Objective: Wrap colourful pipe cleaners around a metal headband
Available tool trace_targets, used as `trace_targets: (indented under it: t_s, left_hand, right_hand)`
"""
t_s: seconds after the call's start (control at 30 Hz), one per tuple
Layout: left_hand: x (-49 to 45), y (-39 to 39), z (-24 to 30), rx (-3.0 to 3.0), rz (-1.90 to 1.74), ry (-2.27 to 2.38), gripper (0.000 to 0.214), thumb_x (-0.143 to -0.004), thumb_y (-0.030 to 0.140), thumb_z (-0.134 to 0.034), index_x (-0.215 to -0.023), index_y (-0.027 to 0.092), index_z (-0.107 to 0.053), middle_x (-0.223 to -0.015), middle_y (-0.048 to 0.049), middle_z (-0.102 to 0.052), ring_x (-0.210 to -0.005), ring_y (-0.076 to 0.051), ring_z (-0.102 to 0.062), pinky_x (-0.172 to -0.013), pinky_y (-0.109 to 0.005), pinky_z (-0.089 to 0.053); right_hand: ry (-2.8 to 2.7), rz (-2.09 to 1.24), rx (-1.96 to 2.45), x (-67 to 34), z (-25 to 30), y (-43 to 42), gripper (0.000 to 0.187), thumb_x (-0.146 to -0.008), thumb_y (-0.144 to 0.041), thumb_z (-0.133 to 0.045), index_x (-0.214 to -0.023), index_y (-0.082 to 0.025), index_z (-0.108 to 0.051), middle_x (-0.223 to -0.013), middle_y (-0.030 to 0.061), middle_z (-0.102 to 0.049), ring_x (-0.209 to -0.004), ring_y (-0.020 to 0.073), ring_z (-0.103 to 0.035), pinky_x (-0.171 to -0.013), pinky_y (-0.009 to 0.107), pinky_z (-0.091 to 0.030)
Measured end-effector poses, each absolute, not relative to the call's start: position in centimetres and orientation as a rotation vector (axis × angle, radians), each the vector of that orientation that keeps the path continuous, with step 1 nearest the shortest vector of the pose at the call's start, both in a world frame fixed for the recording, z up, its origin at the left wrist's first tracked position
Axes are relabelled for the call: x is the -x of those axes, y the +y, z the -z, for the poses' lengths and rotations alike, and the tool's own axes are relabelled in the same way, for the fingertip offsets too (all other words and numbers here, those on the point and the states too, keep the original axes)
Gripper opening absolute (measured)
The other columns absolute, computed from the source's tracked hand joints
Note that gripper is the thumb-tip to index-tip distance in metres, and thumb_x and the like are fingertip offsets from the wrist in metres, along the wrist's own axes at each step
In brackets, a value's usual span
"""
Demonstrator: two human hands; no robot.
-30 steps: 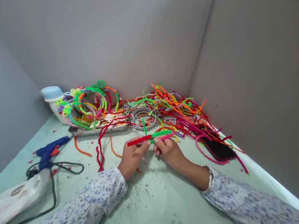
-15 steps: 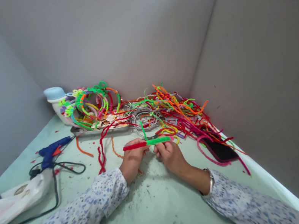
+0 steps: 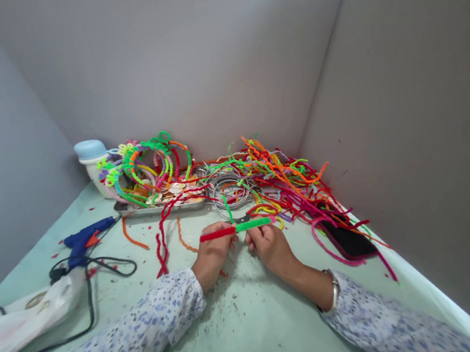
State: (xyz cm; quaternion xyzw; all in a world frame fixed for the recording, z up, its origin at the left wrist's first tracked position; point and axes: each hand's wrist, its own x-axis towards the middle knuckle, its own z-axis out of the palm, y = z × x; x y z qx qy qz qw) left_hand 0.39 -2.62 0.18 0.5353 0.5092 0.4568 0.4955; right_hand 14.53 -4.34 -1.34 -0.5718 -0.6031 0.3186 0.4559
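left hand [image 3: 212, 253] and right hand [image 3: 272, 247] pinching red-green fuzzy strip [image 3: 246, 226]; blue glue gun [image 3: 78, 245] on table [image 3: 247, 347]

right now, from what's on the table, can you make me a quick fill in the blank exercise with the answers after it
1. The left end of the fuzzy strip held between the left grip and the right grip is ____.
2. The body of the glue gun is ____.
3. In the picture, the phone lies near the table's ____ edge.
4. The bottle has a light ____ lid.

Missing words: red; blue; right; blue.
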Motion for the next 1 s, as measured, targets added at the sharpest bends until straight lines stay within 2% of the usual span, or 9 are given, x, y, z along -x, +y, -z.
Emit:
trace_targets:
  t_s: [0.27, 0.47, 0.73, 1.0]
  left_hand:
    - [-0.81, -2.43, -0.14, -1.213, -1.12, 1.231, 0.022, -0.069, 0.029, -0.059, -0.053, 0.018, -0.05, -0.05, -0.0005, -0.054, -0.044, -0.009, -0.043, -0.045, -0.024, -0.032]
    - [-0.82, -2.47, -0.19, -1.211, -1.114, 1.242, 0.019, -0.069, 0.028, -0.058, -0.055, 0.018, -0.053, -0.051, -0.0008, -0.053, -0.046, -0.01, -0.042, -0.046, -0.025, -0.032]
    - [-0.94, -2.37, 0.19, -1.261, -1.082, 1.244, 0.031, -0.074, 0.041, -0.058, -0.056, 0.017, -0.052, -0.049, 0.0017, -0.05, -0.044, -0.009, -0.04, -0.046, -0.024, -0.029]
    - [-0.92, -2.39, -0.15, -1.208, -1.105, 1.235, 0.026, -0.068, 0.037, -0.059, -0.053, 0.018, -0.052, -0.051, -0.0002, -0.051, -0.045, -0.01, -0.041, -0.046, -0.024, -0.029]
  right_hand:
    - [-1.594, -0.698, 1.385, -14.53, 1.15, -4.67, 0.026, -0.086, -0.023, -0.04, -0.066, -0.022, -0.056, -0.056, -0.0011, -0.06, -0.049, 0.0144, -0.056, -0.052, 0.023, -0.039]
    - [-1.644, -0.642, 1.373, -14.58, 1.21, -4.66, 0.027, -0.088, -0.023, -0.039, -0.067, -0.021, -0.056, -0.057, -0.0009, -0.06, -0.052, 0.0144, -0.058, -0.056, 0.024, -0.04]
    - [-1.557, -0.687, 1.365, -14.72, 1.43, -4.08, 0.019, -0.086, -0.022, -0.039, -0.08, -0.02, -0.056, -0.06, -0.0014, -0.062, -0.051, 0.0141, -0.059, -0.053, 0.023, -0.041]
    - [-1.632, -0.633, 1.369, -14.64, 1.45, -4.47, 0.026, -0.087, -0.021, -0.039, -0.067, -0.02, -0.056, -0.055, -0.0017, -0.059, -0.05, 0.0131, -0.057, -0.054, 0.022, -0.04]
